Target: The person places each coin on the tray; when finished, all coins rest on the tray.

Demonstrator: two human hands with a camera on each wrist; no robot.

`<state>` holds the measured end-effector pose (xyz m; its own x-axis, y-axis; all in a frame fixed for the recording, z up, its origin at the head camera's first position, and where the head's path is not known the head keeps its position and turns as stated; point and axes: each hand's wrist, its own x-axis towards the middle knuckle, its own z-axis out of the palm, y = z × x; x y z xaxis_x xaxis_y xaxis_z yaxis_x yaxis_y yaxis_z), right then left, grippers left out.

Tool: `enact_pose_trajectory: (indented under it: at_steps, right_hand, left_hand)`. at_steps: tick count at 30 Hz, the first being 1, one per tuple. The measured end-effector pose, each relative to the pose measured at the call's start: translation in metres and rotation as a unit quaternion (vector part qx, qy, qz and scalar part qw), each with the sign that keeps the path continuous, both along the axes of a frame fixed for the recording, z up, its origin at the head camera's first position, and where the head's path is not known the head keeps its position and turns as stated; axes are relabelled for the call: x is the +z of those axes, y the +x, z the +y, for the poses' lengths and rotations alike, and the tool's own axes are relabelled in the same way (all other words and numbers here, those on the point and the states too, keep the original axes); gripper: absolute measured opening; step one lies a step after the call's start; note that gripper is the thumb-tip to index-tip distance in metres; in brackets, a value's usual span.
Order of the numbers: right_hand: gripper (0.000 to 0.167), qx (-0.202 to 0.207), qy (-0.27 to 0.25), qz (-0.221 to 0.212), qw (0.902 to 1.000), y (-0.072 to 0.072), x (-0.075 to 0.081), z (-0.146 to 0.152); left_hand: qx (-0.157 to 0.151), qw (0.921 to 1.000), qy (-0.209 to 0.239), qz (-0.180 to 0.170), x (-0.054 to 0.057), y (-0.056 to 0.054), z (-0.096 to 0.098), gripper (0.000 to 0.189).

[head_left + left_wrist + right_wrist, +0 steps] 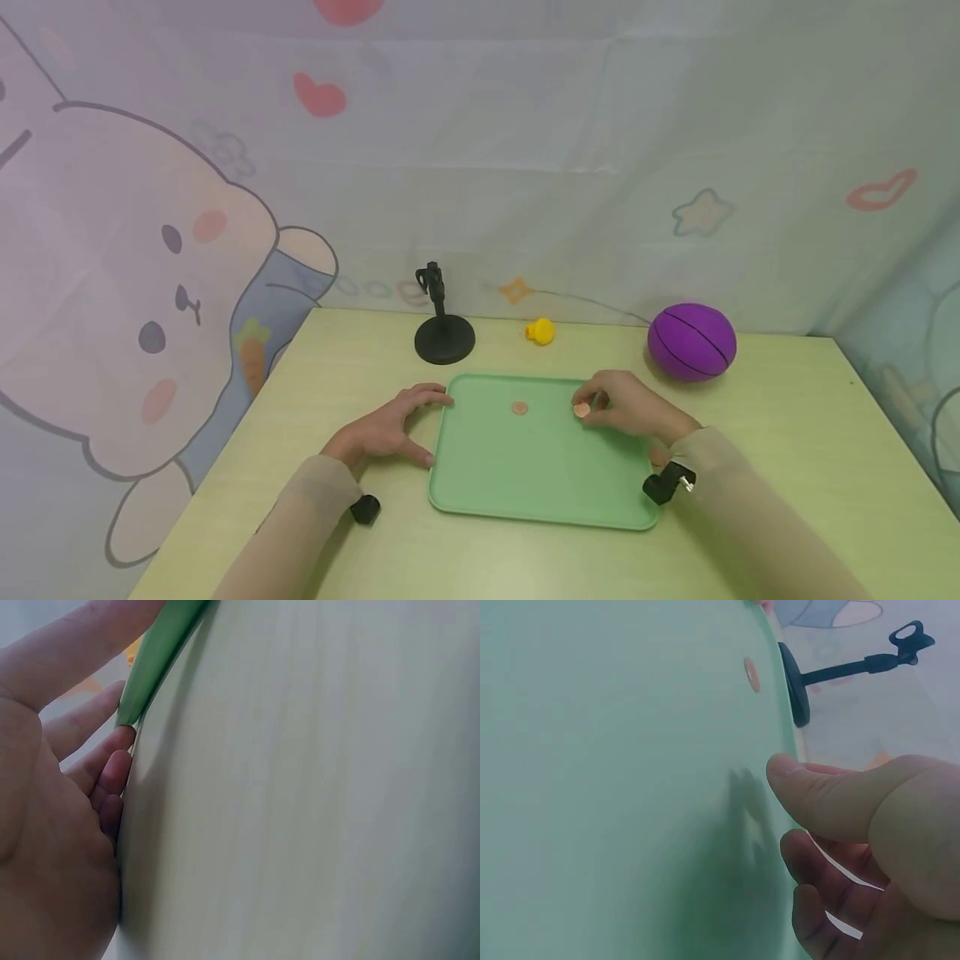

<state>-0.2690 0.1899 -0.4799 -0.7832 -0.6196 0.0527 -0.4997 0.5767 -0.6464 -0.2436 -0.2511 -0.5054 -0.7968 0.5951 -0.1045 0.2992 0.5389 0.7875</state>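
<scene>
A light green tray [517, 475] lies on the table. Over its back right part, my right hand [626, 404] pinches a copper-coloured coin [582, 410] between thumb and fingers. From the right wrist view the right hand [855, 825] appears with the thumb in front, and the coin is hidden there. A second coin [520, 407] lies flat near the tray's back edge, also visible as a thin coin [751, 675] in the right wrist view. My left hand [386, 425] rests at the tray's left rim, thumb and fingers spread along it; the left wrist view has its fingers [82, 720] against the green edge.
Behind the tray stands a black stand [444, 337] with a round base. A yellow rubber duck [542, 332] sits near the back edge, and a purple ball [692, 342] is at the back right. A printed cloth [480, 167] hangs behind the table [810, 467].
</scene>
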Motion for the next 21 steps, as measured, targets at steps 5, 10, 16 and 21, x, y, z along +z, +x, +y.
enact_pose_trajectory:
  at_steps: [5,10,16,21]
  right_hand:
    - [0.021,-0.007,-0.001,-0.001,1.0,-0.004,-0.005,-0.017]
    - [0.02,-0.015,0.002,0.003,0.9999,-0.006,-0.007,-0.03]
    - [0.018,-0.02,0.005,0.0,0.9998,-0.009,-0.009,-0.04]
    - [0.018,-0.013,-0.005,0.004,0.9999,-0.011,-0.012,-0.046]
  left_hand:
    - [0.001,1.0,-0.001,0.003,0.0,0.0,0.0,0.087]
    - [-0.001,1.0,0.0,0.002,0.001,0.0,0.001,0.088]
    - [0.001,1.0,-0.001,0.0,0.0,0.0,0.0,0.087]
    - [0.001,1.0,0.001,0.0,0.0,0.0,0.0,0.087]
